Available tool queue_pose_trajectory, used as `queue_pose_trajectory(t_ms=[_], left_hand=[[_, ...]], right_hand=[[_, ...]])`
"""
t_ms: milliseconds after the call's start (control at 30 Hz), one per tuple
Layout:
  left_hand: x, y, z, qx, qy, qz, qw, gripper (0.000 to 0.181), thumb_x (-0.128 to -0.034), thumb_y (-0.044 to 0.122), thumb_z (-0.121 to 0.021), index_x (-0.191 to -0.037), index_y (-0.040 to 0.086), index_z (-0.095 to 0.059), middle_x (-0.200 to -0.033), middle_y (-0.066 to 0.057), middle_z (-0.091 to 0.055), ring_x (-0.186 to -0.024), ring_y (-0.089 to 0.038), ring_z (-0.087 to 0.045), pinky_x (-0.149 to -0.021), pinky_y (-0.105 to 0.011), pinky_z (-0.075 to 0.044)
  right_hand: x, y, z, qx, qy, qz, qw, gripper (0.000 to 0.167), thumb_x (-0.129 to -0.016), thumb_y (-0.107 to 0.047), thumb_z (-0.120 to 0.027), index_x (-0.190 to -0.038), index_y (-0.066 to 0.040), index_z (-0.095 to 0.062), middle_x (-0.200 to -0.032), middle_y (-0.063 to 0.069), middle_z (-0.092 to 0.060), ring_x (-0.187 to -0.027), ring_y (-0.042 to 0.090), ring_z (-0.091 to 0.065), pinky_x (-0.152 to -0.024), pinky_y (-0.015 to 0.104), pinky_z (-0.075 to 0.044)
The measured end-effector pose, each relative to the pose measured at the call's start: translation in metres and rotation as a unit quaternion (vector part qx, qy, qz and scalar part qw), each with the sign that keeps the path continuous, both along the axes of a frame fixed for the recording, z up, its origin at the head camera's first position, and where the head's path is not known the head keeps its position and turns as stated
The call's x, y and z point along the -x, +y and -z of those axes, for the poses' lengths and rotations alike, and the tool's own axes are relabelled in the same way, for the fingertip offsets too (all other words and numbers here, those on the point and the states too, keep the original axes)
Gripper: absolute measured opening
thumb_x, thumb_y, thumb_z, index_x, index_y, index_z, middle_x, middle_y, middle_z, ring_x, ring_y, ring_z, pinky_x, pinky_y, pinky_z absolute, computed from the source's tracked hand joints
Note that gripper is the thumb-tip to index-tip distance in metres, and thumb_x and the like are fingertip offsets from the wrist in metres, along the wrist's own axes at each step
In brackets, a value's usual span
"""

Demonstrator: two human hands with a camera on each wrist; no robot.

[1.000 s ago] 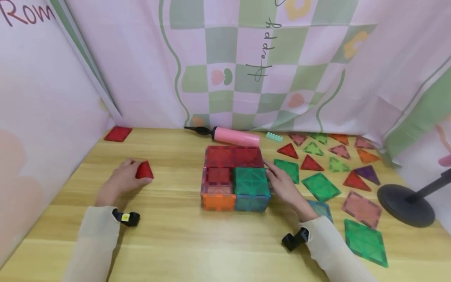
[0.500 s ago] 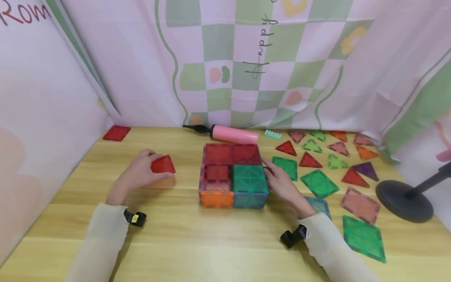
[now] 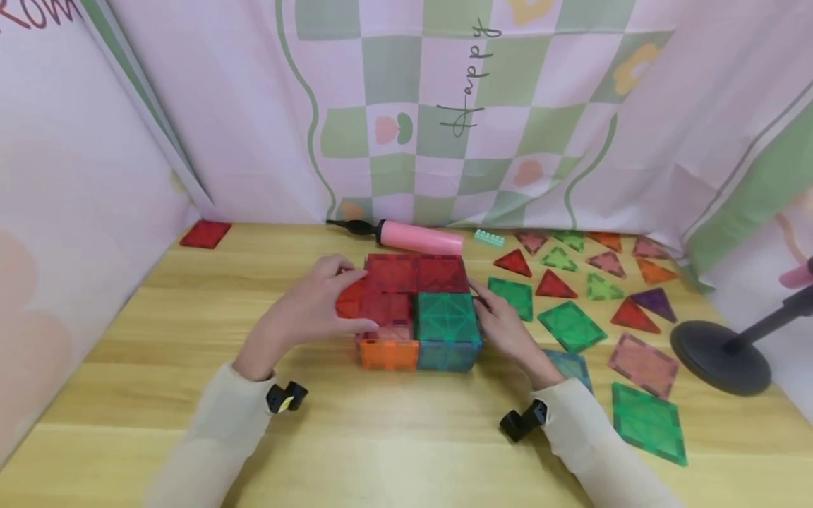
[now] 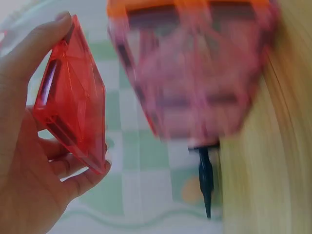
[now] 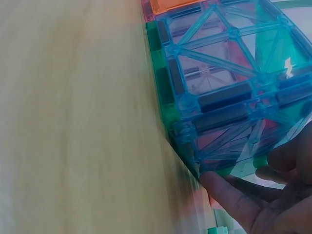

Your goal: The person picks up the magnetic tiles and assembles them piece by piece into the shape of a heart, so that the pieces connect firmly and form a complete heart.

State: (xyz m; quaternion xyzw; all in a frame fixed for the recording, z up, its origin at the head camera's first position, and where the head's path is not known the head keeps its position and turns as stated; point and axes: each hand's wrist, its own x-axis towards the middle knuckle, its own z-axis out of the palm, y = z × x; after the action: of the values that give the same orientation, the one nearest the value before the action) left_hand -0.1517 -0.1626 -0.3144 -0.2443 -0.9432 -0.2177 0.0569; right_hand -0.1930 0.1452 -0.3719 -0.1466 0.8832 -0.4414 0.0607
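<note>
Red tile [image 4: 80, 102] at the box [image 3: 447, 317]: a crooked touch could push its walls askew.
Room looks best over the table [image 3: 394, 437] in front; left hand [image 3: 305, 310] pinches the tile by the box's left edge, right hand [image 3: 506, 326] rests extended fingers on its right; loose tiles [image 3: 571, 327] crowd beyond, pump [image 3: 420, 238] close behind.

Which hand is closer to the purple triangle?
Right. The right hand is by the tile box's right side, left of the purple triangle; the left hand is across the box.
</note>
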Motion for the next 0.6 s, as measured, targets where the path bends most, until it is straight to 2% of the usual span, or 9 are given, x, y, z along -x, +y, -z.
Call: queue_pose_trajectory(t_ms=[133,300,467,600], left_hand=[[0.004,0.023,0.001,0.017,0.021,0.030,0.9992,0.079,-0.0737,0.054,-0.075,-0.131,0.003,-0.056,-0.125,-0.010,-0.050,-0.115,-0.022,-0.045,-0.093,-0.037,-0.048],[0.006,0.044,0.010,0.041,0.007,0.052,0.9978,0.079,-0.0751,0.056,-0.073,-0.131,0.004,-0.056,-0.120,-0.007,-0.050,-0.109,-0.019,-0.046,-0.088,-0.032,-0.049],[0.007,0.048,0.016,0.034,0.002,0.051,0.9981,0.073,-0.0754,0.053,-0.074,-0.129,0.006,-0.058,-0.116,-0.006,-0.051,-0.106,-0.018,-0.046,-0.090,-0.033,-0.047],[0.007,0.043,0.020,0.024,-0.009,0.056,0.9981,0.071,-0.0772,0.053,-0.073,-0.130,0.009,-0.057,-0.124,-0.007,-0.049,-0.114,-0.020,-0.044,-0.095,-0.036,-0.046]], right_hand=[[0.001,-0.001,0.000,0.004,-0.003,-0.001,1.0000,0.046,-0.103,-0.012,-0.034,-0.149,-0.010,-0.030,-0.101,0.021,-0.062,-0.055,0.014,-0.049,-0.053,0.028,-0.043],[-0.001,0.000,-0.003,0.009,-0.012,-0.007,0.9999,0.047,-0.104,-0.013,-0.034,-0.150,-0.011,-0.028,-0.099,0.019,-0.062,-0.054,0.014,-0.049,-0.051,0.028,-0.042],[-0.001,0.000,-0.005,0.011,-0.009,-0.007,0.9999,0.047,-0.104,-0.014,-0.034,-0.150,-0.012,-0.028,-0.098,0.018,-0.061,-0.054,0.014,-0.048,-0.051,0.027,-0.042],[0.000,0.000,-0.003,0.010,-0.013,-0.006,0.9998,0.047,-0.103,-0.012,-0.034,-0.150,-0.011,-0.028,-0.083,0.011,-0.058,-0.052,0.013,-0.047,-0.051,0.028,-0.042]])
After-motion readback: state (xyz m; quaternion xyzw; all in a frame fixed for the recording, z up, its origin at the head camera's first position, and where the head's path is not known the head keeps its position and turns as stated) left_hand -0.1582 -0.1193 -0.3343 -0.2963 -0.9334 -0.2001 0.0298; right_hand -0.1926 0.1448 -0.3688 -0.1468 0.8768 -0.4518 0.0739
